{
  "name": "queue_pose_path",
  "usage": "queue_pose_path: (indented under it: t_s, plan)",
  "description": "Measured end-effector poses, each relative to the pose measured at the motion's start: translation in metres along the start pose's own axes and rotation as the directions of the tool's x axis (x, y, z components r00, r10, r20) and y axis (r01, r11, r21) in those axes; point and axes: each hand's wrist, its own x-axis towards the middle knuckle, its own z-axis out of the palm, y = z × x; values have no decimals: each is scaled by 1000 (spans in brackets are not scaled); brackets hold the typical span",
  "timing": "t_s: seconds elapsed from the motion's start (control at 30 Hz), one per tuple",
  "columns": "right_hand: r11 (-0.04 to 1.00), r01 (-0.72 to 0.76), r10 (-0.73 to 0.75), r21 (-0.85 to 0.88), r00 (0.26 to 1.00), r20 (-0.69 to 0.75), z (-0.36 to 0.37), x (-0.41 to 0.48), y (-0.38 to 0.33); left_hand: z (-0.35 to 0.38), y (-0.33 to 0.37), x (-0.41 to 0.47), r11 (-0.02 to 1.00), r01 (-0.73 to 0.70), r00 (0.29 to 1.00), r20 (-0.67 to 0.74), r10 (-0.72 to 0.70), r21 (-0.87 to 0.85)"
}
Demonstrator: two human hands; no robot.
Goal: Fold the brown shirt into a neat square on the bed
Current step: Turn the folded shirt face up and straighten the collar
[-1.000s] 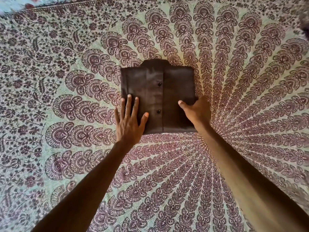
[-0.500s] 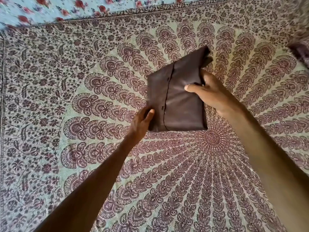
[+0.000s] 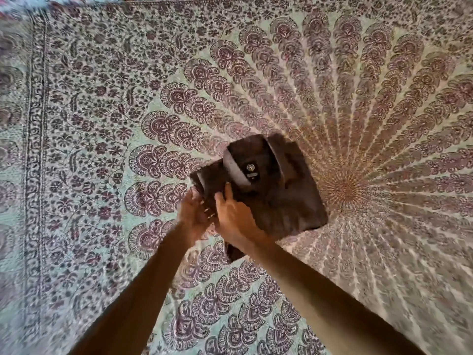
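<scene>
Head camera looks down on a bed (image 3: 76, 149) covered in a cloth full of swirly purple and green shapes. I see the brown shirt (image 3: 276, 201) near the middle of the picture, folded into a thick, nearly square bundle. It sits just to the left of the round sun shape (image 3: 343, 190) in the cloth. I can see the collar (image 3: 234, 167) on top, with a pale band inside it and a small round label (image 3: 250, 167). The shirt is turned at a slant. I cannot tell if all of it lies flat on the bed or if the near side is lifted a bit. My left hand (image 3: 190, 213) is at the near left corner of the shirt, with its fingers curled around the edge, but they are blurry and partly hidden. My right hand (image 3: 234, 219) is just beside it, almost touching it, and lies on top of the shirt. Its fingers (image 3: 227, 192) are pressed close together and point up toward the collar. I cannot tell if they pinch the cloth or only rest on it. Both bare arms reach in from the bottom. A dark bit of shirt (image 3: 234, 252) peeks out under my right wrist.
</scene>
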Motion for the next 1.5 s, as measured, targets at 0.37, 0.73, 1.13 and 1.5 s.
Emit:
queue_pose_path:
  t_s: [0.37,0.73,1.13,1.5]
  plan:
    - [825,-368,540,430,740,-402,-44,-14,155,-13,-8,24,859,-40,996,-50,76,511]
    - [485,-420,485,767,859,163,-66,21,186,-4,-11,18,707,-171,964,-31,264,686]
    - [584,-303,523,753,850,-64,2,-60,151,-79,-2,23,716,-199,979,161,122,669]
    - [604,-239,592,761,774,-227,-5,-27,146,-36,0,10,321,-344,831,127,542,882]
